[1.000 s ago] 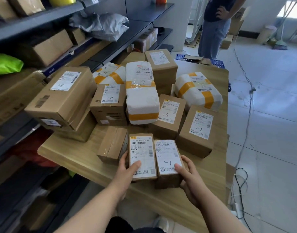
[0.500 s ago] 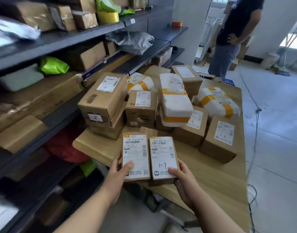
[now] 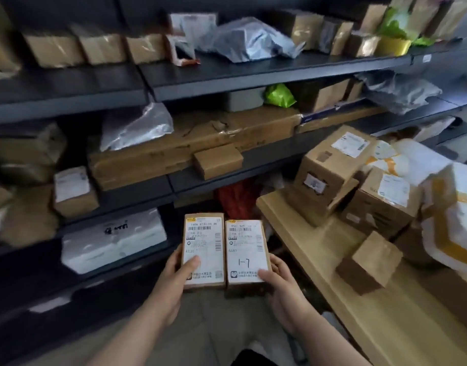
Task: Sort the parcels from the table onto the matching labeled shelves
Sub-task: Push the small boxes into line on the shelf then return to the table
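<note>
Left hand (image 3: 174, 283) grips one labeled parcel (image 3: 204, 249), right hand (image 3: 282, 286) grips the 1-7 parcel (image 3: 247, 252); shelves (image 3: 253, 75) beyond both hands hold boxes (image 3: 218, 161), bags (image 3: 251, 40).

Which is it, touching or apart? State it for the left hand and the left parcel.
Touching. The head view shows the left hand gripping the left parcel, with its thumb lying on the parcel's top face and no gap between them.

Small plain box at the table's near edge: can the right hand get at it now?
Probably not yet. The right hand grips the parcel marked 1-7, so its fingers are taken. The way itself looks free: the small plain box sits on bare table, nothing between it and the hand.
</note>
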### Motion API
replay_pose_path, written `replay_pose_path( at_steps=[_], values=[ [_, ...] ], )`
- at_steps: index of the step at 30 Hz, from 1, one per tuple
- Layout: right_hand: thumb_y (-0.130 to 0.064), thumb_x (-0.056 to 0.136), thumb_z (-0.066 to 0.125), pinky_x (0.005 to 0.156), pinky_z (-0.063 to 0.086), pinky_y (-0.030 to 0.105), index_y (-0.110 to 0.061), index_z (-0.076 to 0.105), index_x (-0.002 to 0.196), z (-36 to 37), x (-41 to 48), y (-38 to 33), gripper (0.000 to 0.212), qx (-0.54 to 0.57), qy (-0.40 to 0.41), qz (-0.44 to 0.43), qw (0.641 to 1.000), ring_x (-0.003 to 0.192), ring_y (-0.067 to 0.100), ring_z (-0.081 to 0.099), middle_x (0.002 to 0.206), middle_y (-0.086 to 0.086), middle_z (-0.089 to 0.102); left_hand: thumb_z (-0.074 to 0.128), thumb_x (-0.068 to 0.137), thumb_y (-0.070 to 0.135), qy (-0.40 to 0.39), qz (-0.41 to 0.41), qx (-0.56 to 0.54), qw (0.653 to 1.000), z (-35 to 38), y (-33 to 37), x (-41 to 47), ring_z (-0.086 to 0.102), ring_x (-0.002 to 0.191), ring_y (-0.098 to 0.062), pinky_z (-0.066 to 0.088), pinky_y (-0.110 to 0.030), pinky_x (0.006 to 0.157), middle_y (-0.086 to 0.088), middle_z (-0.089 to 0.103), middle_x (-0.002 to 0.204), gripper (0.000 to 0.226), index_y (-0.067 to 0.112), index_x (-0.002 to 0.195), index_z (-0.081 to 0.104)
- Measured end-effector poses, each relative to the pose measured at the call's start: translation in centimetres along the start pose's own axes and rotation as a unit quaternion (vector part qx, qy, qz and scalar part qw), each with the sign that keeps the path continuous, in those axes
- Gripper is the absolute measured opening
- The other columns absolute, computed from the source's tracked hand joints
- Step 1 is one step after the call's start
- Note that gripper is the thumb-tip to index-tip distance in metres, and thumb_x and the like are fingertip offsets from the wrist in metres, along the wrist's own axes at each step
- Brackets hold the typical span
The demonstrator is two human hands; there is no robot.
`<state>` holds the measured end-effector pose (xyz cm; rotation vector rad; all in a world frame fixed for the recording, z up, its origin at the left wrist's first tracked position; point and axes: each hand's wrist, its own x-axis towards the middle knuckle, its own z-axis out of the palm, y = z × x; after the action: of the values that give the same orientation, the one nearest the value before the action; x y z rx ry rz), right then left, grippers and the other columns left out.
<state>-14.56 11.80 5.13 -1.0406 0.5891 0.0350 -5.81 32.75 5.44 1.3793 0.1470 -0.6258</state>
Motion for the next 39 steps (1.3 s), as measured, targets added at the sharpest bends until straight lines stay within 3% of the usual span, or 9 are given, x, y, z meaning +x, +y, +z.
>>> replay_pose_path(
  at_steps=[5,10,14,17,20,23,27,34,39],
  values=[
    [-0.014,0.067,0.077,0.083,0.051,0.038,-0.021,0.053,0.121,6.2,4.0,1.4,0.060,-0.077,-0.121,0.072,0.987,0.103,0.024,0.067,0.109,0.006,0.071,0.069,0.080,0.022,0.193,0.023,-0.091,0.977,-5.9,-0.9,-1.7,0.064,0.104,-0.025,0.046,-0.049,0.098,-0.008,0.067,0.115,0.059,0.019,0.133,0.043],
    [-0.020,0.063,0.077,0.080,0.048,0.031,-0.018,0.049,0.129,13.3,6.6,3.4,0.072,-0.163,-0.248,0.125,0.947,0.105,0.021,0.065,0.114,0.003,0.069,0.060,0.089,0.014,0.317,0.048,-0.205,0.925,-10.6,-1.8,-5.7,0.066,0.102,-0.023,0.049,-0.044,0.091,-0.004,0.069,0.114,0.040,0.017,0.127,0.047],
    [-0.019,0.067,0.074,0.095,0.048,0.040,-0.021,0.048,0.128,19.2,7.0,5.5,0.066,-0.212,-0.342,0.166,0.900,0.111,0.024,0.062,0.118,0.005,0.068,0.057,0.091,0.014,0.400,0.067,-0.278,0.871,-13.5,-2.9,-9.6,0.066,0.100,-0.026,0.051,-0.039,0.080,-0.010,0.067,0.117,0.041,0.009,0.129,0.044],
    [-0.017,0.065,0.071,0.086,0.052,0.036,-0.020,0.050,0.125,23.1,6.0,8.7,0.064,-0.218,-0.390,0.205,0.871,0.111,0.027,0.062,0.120,0.009,0.065,0.059,0.090,0.011,0.459,0.081,-0.319,0.825,-14.7,-4.9,-13.2,0.066,0.101,-0.026,0.051,-0.039,0.080,-0.008,0.067,0.117,0.042,0.011,0.129,0.044],
    [-0.017,0.065,0.069,0.086,0.051,0.036,-0.017,0.047,0.128,26.4,3.3,13.3,0.067,-0.243,-0.429,0.249,0.834,0.110,0.026,0.062,0.122,0.009,0.065,0.079,0.069,0.016,0.504,0.096,-0.330,0.792,-16.2,-7.3,-18.3,0.067,0.103,-0.025,0.051,-0.039,0.083,-0.003,0.067,0.119,0.071,0.019,0.131,0.044],
    [-0.017,0.066,0.069,0.092,0.048,0.040,-0.015,0.046,0.130,29.4,-1.0,18.2,0.068,-0.266,-0.478,0.278,0.790,0.110,0.025,0.063,0.121,0.008,0.066,0.082,0.051,0.026,0.542,0.105,-0.326,0.767,-18.0,-9.4,-24.5,0.067,0.104,-0.025,0.052,-0.039,0.084,0.000,0.068,0.118,0.090,0.024,0.133,0.044],
    [-0.014,0.066,0.069,0.090,0.048,0.040,-0.013,0.046,0.130,33.7,-7.7,23.8,0.068,-0.285,-0.536,0.306,0.734,0.107,0.027,0.064,0.117,0.011,0.067,0.075,0.063,0.017,0.589,0.126,-0.323,0.730,-20.5,-12.0,-32.3,0.067,0.103,-0.022,0.054,-0.033,0.078,0.001,0.068,0.118,0.080,0.027,0.135,0.042],
    [-0.012,0.075,0.064,0.104,0.040,0.051,-0.008,0.046,0.133,39.0,-17.8,30.9,0.061,-0.317,-0.594,0.320,0.667,0.112,0.033,0.061,0.119,0.017,0.065,0.066,0.084,0.002,0.656,0.183,-0.349,0.644,-24.0,-15.9,-42.2,0.068,0.100,-0.024,0.054,-0.035,0.080,-0.001,0.069,0.115,0.058,0.026,0.133,0.045],
    [-0.016,0.073,0.065,0.087,0.050,0.042,-0.010,0.049,0.130,42.3,-22.0,33.9,0.060,-0.346,-0.620,0.325,0.624,0.106,0.030,0.064,0.116,0.015,0.067,0.067,0.082,0.003,0.676,0.203,-0.377,0.600,-25.4,-17.8,-46.1,0.067,0.102,-0.025,0.053,-0.033,0.076,-0.003,0.068,0.117,0.061,0.025,0.135,0.044]
  ],
)
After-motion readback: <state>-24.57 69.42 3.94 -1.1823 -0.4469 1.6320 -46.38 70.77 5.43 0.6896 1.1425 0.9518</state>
